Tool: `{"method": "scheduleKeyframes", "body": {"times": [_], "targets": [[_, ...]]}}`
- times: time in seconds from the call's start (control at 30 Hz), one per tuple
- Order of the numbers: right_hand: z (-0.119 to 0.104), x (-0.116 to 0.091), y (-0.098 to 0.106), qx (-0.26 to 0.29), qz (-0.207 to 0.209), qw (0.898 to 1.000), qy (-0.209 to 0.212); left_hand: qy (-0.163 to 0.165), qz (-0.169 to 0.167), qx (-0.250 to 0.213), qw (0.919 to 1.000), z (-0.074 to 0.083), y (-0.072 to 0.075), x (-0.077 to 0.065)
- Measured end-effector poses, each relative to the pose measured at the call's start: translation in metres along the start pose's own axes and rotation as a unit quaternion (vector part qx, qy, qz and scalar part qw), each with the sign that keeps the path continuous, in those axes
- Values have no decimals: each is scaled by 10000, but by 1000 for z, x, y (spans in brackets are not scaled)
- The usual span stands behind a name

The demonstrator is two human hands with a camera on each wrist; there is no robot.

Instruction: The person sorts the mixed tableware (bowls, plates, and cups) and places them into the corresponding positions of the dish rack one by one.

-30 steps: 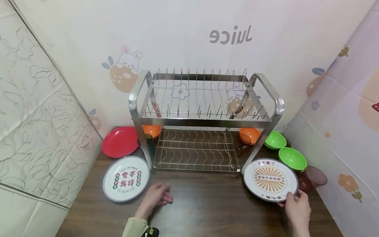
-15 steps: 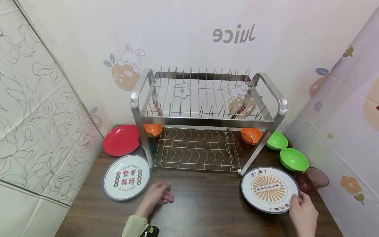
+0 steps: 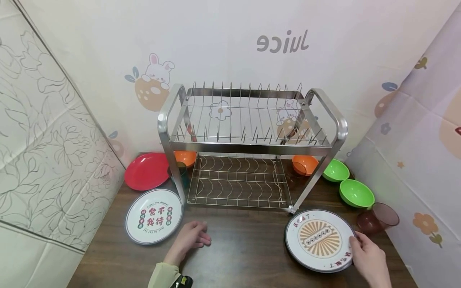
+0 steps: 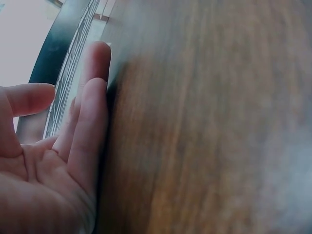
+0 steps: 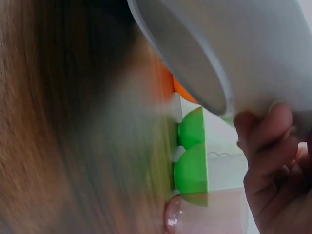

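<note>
My right hand [image 3: 371,260] pinches the right edge of a white plate [image 3: 320,241] with a dark rim and an orange sunburst print. The right wrist view shows the plate's underside [image 5: 243,44] raised off the table, the fingers [image 5: 273,131] curled beneath its edge. My left hand [image 3: 189,242] rests on the table with loosely bent fingers and holds nothing; its palm [image 4: 44,180] faces sideways in the left wrist view. Nearest to it lies another white plate [image 3: 154,217] with red and green lettering. Behind both hands stands a two-tier metal dish rack [image 3: 248,149].
A red plate [image 3: 147,171], an orange bowl [image 3: 185,158] and a dark teal cup [image 3: 183,176] sit at the left. Right of the rack are another orange bowl [image 3: 304,164], two green bowls [image 3: 356,194] and a reddish translucent cup [image 3: 378,218] lying tilted.
The right hand has drawn the sunburst plate toward the front and left, away from the green bowls, turning it slightly. The left hand has stayed in place.
</note>
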State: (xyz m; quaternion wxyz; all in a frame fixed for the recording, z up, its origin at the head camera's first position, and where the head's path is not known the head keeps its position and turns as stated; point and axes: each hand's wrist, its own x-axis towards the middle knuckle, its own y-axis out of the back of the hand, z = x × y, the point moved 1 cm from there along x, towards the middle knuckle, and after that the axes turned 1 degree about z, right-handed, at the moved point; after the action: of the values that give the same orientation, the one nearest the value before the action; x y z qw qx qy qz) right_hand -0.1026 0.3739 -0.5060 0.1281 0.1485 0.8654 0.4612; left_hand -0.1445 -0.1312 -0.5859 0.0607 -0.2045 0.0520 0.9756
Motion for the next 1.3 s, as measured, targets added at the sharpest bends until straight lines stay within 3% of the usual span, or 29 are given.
{"method": "scheduleKeyframes", "body": {"times": [0.23, 0.33, 0.67, 0.87, 1.1, 1.3], "targets": [[-5, -4, -11, 285, -957, 9947, 252, -89, 17, -34, 10000, 0, -1, -1], [-9, -8, -19, 423, -1172, 9916, 336, -91, 56, 1, 9999, -1, -2, -2], [-39, -26, -52, 962, -940, 9847, 1106, -325, 15, 104, 9994, -3, -3, -9], [-53, -35, -69, 1737, -1208, 9719, 1028, -470, -48, 244, 9986, 2, -7, -14], [-69, -44, -85, 1969, -1452, 9662, 816, -732, -164, 309, 9967, 7, -18, -18], [-83, -51, -101, 2454, -1422, 9544, 934, -647, -585, -58, 9962, 9, -34, -25]]}}
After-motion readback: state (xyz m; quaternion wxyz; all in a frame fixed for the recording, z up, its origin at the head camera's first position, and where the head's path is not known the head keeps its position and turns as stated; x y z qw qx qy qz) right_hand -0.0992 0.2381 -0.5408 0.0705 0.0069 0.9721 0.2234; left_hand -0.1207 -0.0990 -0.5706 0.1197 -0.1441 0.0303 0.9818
